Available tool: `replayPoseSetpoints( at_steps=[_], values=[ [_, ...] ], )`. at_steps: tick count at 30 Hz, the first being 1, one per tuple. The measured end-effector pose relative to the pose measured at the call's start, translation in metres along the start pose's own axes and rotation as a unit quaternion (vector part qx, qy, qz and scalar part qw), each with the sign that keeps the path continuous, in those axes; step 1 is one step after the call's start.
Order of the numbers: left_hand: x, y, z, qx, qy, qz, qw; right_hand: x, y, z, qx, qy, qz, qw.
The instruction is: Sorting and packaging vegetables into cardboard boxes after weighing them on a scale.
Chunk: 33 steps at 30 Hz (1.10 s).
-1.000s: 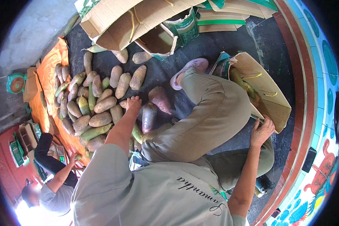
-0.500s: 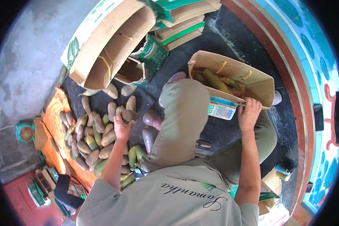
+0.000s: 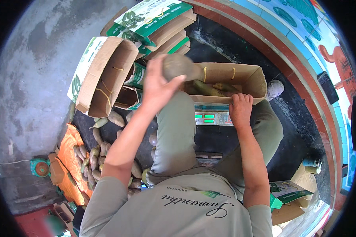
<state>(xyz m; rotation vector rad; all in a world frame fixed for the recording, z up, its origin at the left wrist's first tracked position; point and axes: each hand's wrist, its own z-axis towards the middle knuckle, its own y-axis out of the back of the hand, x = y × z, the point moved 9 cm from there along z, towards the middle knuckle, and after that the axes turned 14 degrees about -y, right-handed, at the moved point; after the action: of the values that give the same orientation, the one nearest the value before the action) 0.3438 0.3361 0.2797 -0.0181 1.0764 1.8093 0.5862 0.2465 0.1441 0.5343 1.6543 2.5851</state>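
A large, brown root vegetable, blurred by motion, is held up in my left hand near the left end of an open cardboard box. Several greenish-brown root vegetables lie inside that box. My right hand is closed over the box's near rim at its right half. Under the box stands a digital scale with lit green displays, between my knees.
A pile of root vegetables lies at the left, partly on an orange sheet. Empty cardboard boxes stand at the far left, with stacked ones behind. A shoe is right of the filled box.
My left hand has lifted the root vegetable from beside the pile, up and rightward to the box. My right hand stays on the box rim. The view has shifted.
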Motion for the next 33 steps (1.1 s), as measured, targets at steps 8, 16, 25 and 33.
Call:
replayPoseSetpoints(
  at_steps=[8, 16, 25, 33],
  values=[
    [0.011, -0.062, 0.012, -0.019, 0.131, -0.258, 0.957, 0.000, -0.002, 0.003, 0.001, 0.005, 0.005, 1.000],
    [0.080, 0.039, -0.133, -0.018, 0.143, 0.020, 0.989, 0.004, -0.003, 0.003, -0.003, 0.016, 0.018, 1.000],
    [0.156, 0.067, -0.476, 0.228, 0.544, 0.155, 0.792, 0.004, -0.007, -0.002, 0.011, 0.032, -0.022, 0.999],
    [0.135, 0.069, -0.622, 0.385, 0.654, 0.166, 0.630, 0.004, -0.013, -0.002, 0.033, 0.028, -0.066, 0.997]
  ],
)
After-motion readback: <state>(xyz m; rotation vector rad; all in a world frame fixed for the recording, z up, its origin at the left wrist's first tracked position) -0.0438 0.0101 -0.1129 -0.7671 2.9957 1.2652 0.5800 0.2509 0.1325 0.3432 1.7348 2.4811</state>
